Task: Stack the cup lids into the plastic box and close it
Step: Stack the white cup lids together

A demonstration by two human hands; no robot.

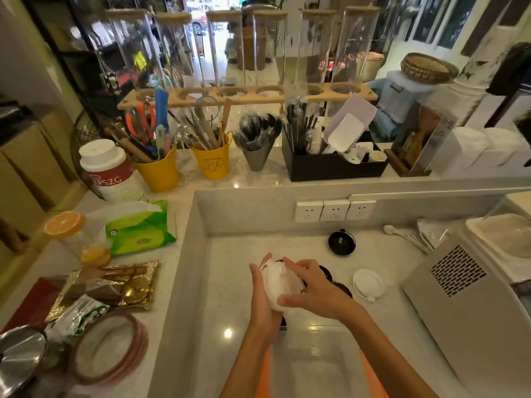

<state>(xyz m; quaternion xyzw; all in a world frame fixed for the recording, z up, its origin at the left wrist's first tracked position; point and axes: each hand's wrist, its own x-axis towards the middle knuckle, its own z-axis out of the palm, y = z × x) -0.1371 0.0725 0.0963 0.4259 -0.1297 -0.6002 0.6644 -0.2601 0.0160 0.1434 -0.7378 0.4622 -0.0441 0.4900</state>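
I hold a stack of white cup lids (pixel 283 282) between both hands: my left hand (pixel 263 294) cups it from the side, my right hand (pixel 311 288) is closed over its top. The clear plastic box (pixel 313 366) sits open just below, on the pale marble counter (pixel 218 282). One white lid (pixel 368 283) lies alone to the right, a black lid (pixel 341 242) beyond it. Wall sockets (pixel 334 210) face me; yellow utensil buckets (pixel 211 160) stand on the raised ledge behind.
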